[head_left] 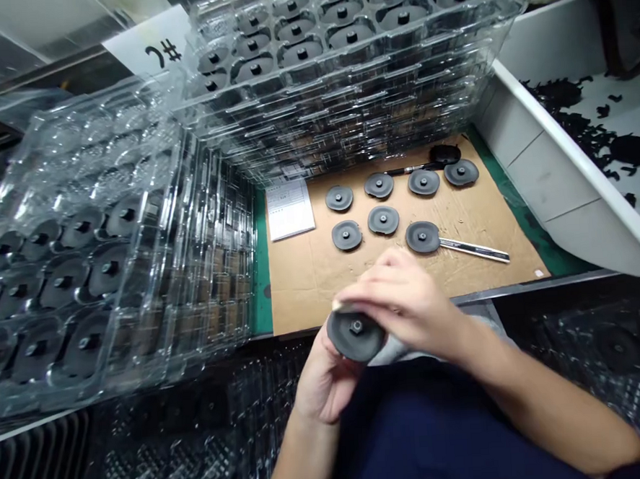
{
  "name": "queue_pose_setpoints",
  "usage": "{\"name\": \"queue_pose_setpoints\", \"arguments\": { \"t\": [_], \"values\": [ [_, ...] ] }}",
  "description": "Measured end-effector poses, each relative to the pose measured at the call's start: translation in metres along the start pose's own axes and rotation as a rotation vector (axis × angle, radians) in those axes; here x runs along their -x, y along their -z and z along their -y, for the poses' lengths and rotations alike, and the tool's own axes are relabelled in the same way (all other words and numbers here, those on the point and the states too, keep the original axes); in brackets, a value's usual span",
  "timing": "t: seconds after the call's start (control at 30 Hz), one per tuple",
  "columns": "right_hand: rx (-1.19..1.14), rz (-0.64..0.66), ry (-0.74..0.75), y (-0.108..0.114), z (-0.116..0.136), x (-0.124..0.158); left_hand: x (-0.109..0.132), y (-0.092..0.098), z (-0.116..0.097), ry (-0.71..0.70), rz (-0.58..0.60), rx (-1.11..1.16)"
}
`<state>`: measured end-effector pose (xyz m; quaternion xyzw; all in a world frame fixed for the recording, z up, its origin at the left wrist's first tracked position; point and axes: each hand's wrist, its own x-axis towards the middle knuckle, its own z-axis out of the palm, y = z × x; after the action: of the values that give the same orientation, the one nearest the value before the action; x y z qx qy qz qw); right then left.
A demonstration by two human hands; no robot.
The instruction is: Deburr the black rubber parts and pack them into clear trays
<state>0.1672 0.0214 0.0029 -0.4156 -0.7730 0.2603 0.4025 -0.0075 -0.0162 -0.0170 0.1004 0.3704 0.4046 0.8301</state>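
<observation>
A dark grey rubber-looking disc [367, 345] with a small raised stud in its middle is held in front of my body. My left hand [323, 384] is closed around its lower left side from beneath. From above, the fingers of my right hand [413, 299] are bent and pressed on its upper rim. A small pale bit shows at those fingertips; I cannot tell what it is. Beyond my hands, several similar discs lie on a cardboard sheet [301, 284], among them a disc [422, 236] touching a silver-and-black slim tool [475, 249].
Tall stacks of clear plastic trays stand at the left [203, 275] and back [344, 101], their top trays holding discs. A printed paper [290, 209] lies on the cardboard. At right, a white bin wall [581, 173] borders black scraps [578, 122]. A "#2" sign [150, 44] stands behind.
</observation>
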Motion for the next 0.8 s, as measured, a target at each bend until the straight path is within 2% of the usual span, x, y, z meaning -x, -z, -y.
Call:
{"name": "queue_pose_setpoints", "arguments": {
  "t": [0.1,0.2,0.3,0.37,0.43,0.53,0.6,0.63,0.73,0.77,0.8],
  "values": [
    [0.023,0.051,-0.211,-0.010,-0.032,0.020,0.005,0.007,-0.008,-0.043,0.046,0.016],
    [-0.016,0.104,-0.338,-0.028,-0.060,0.046,0.010,0.014,-0.013,-0.060,0.083,0.036],
    [-0.010,0.114,-0.403,-0.036,-0.066,0.053,0.011,0.016,-0.015,-0.051,0.084,0.047],
    [-0.007,0.061,-0.446,-0.031,-0.052,0.041,0.011,0.015,-0.015,-0.051,0.072,0.055],
    [-0.023,-0.021,-0.427,-0.023,-0.024,0.020,0.010,0.014,-0.014,-0.077,0.056,0.057],
    [-0.085,-0.072,-0.185,-0.020,0.024,-0.007,0.008,0.013,-0.014,-0.127,0.013,0.025],
    [-0.116,-0.029,-0.046,-0.025,0.046,-0.017,0.007,0.015,-0.014,-0.148,-0.016,-0.002],
    [-0.134,0.030,-0.027,-0.028,0.053,-0.019,0.006,0.017,-0.014,-0.161,-0.024,-0.012],
    [-0.167,0.260,-0.081,-0.033,0.059,-0.025,0.005,0.022,-0.015,-0.224,-0.053,-0.034],
    [-0.149,0.282,-0.095,-0.034,0.057,-0.027,0.005,0.022,-0.015,-0.237,-0.075,-0.047],
    [-0.116,0.248,-0.087,-0.035,0.056,-0.029,0.005,0.021,-0.016,-0.238,-0.101,-0.065]
  ]
}}
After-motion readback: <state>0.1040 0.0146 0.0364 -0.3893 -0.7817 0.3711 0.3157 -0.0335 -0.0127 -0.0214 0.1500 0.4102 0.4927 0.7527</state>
